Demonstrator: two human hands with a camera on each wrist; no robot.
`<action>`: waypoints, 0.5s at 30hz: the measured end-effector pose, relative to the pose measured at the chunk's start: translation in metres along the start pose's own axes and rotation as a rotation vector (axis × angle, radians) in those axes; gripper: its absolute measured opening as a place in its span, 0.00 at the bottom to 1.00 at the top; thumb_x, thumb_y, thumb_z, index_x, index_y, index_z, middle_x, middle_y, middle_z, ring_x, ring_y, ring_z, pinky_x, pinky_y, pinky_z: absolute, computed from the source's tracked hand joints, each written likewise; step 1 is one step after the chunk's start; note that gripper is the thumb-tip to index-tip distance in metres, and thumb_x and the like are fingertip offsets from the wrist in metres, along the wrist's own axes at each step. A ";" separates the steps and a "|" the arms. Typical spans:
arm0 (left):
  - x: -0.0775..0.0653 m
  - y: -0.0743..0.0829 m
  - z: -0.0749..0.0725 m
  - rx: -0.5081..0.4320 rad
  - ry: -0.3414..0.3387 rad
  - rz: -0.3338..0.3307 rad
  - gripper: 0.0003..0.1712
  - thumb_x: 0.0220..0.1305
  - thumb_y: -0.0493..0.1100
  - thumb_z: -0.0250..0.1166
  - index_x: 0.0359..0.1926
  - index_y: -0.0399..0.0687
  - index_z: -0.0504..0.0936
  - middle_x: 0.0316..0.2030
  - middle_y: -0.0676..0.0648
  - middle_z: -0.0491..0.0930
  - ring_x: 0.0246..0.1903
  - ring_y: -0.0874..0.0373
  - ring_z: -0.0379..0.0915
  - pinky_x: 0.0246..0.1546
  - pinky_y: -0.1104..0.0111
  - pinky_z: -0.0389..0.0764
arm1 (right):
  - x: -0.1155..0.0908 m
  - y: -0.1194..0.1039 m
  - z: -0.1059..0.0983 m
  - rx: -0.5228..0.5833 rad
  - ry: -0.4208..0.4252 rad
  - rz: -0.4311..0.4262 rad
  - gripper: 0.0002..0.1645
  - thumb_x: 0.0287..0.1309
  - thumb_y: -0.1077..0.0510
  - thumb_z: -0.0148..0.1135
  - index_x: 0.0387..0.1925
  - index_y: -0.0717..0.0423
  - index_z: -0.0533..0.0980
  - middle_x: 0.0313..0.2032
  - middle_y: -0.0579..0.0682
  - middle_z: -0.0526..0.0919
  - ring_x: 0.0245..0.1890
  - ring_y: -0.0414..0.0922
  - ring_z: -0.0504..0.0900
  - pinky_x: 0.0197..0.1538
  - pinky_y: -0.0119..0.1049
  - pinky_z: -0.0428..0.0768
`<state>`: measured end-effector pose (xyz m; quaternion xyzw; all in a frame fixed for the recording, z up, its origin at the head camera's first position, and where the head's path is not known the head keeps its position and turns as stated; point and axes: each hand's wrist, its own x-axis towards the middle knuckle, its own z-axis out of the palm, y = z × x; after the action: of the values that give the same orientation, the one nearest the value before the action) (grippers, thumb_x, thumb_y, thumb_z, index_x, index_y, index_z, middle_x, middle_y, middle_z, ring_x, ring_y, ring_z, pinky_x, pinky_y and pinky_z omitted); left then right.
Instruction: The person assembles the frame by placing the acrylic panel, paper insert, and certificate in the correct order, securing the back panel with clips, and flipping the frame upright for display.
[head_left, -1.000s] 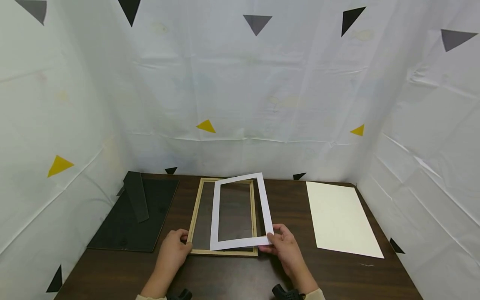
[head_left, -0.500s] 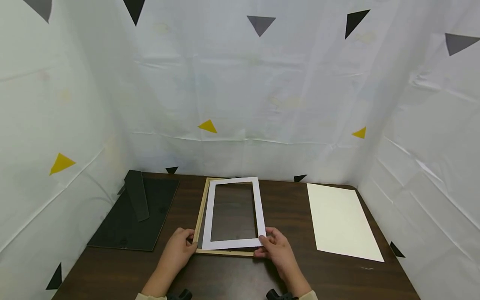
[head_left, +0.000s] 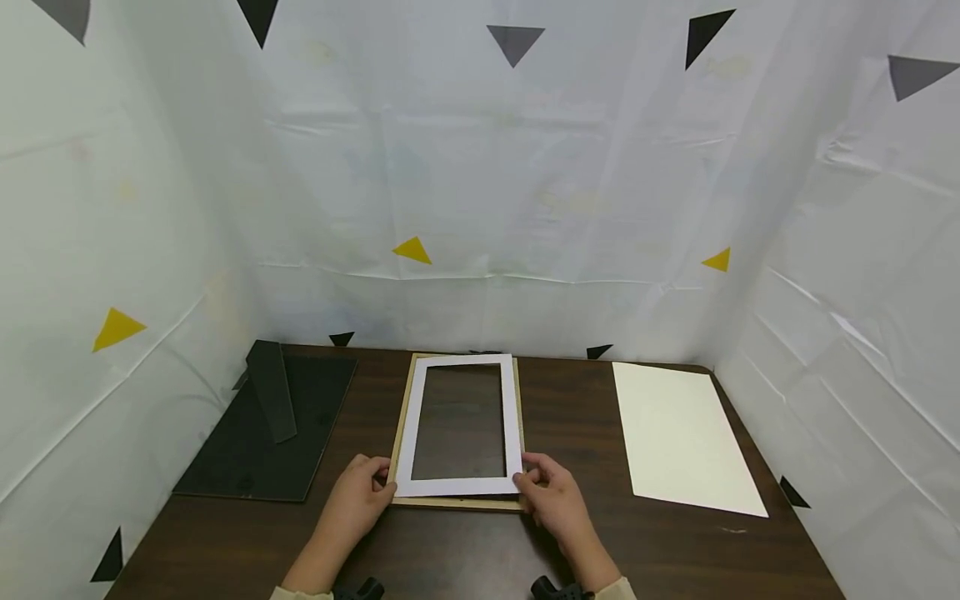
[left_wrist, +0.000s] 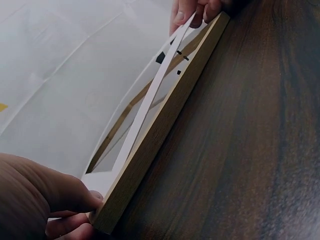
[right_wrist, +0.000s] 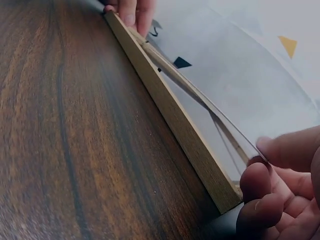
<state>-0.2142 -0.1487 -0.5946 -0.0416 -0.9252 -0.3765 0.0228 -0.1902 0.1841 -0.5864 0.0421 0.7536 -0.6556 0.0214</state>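
A light wooden picture frame lies on the table in the head view. Over it is a white picture mat with a rectangular opening, its near right corner raised slightly above the frame. My left hand holds the frame's near left corner, thumb against the wood in the left wrist view. Between thumb and fingers, my right hand pinches the mat's near right corner. In the right wrist view the mat's thin edge stands apart from the frame's wooden side. Some right fingers sit beside the frame's corner.
On the left lies a black backing board with a stand leg on it. A cream sheet lies on the right. White cloth walls enclose the dark wooden table at the back and sides.
The right hand has moved left with the mat, which has turned straighter and now lies over most of the frame. The left hand still holds the frame, which has shifted slightly right.
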 end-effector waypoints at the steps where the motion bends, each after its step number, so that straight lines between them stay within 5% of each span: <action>1: 0.000 0.000 0.000 -0.001 0.002 0.002 0.18 0.67 0.36 0.73 0.56 0.37 0.88 0.43 0.47 0.80 0.35 0.63 0.76 0.38 0.70 0.79 | 0.000 0.000 0.000 -0.005 -0.006 -0.004 0.26 0.70 0.61 0.72 0.66 0.64 0.79 0.30 0.48 0.79 0.18 0.38 0.73 0.18 0.29 0.70; 15: -0.001 0.001 0.002 -0.015 0.016 0.004 0.18 0.66 0.39 0.76 0.54 0.37 0.88 0.43 0.46 0.80 0.35 0.62 0.77 0.37 0.70 0.79 | 0.002 0.002 0.001 -0.110 0.007 -0.021 0.26 0.64 0.64 0.77 0.61 0.61 0.78 0.35 0.51 0.77 0.20 0.38 0.73 0.20 0.31 0.73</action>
<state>-0.2134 -0.1471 -0.5952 -0.0405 -0.9220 -0.3839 0.0307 -0.1919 0.1834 -0.5889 0.0354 0.7889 -0.6133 0.0141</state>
